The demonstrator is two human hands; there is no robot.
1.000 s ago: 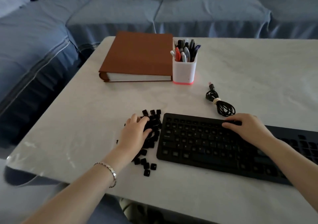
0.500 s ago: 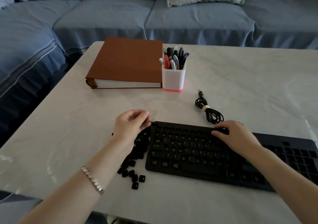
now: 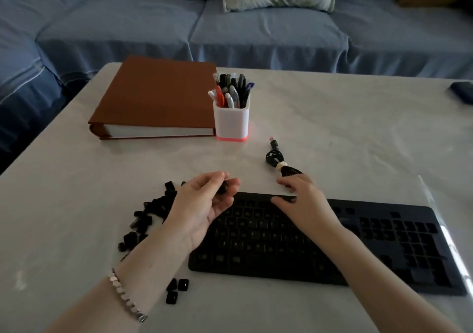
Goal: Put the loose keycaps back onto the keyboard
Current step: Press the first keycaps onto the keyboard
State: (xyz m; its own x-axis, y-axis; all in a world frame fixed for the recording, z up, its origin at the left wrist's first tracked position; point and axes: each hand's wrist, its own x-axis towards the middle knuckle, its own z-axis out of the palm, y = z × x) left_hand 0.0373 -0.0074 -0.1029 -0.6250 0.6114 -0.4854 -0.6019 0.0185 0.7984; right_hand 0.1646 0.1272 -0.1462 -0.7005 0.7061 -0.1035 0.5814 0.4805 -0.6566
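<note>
While above the keyboard [image 3: 384, 235], left hand [image 3: 202, 204] with one pinched keycap [image 3: 225, 188].

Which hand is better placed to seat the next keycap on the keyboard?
Left. The left hand pinches a dark keycap in its fingers, just above the keyboard at its top-left corner. The right hand lies flat on the top row, holding nothing, and looks better suited to steadying the board.

Table things, blue sofa [image 3: 256, 30] behind.
On the pale table [image 3: 345, 128] a brown album [image 3: 158, 94] lies flat, a white pen holder [image 3: 231, 122] just beside it, a coiled black cable [image 3: 275, 157] near; far right a dark object [image 3: 463, 94], perhaps a phone.
</note>
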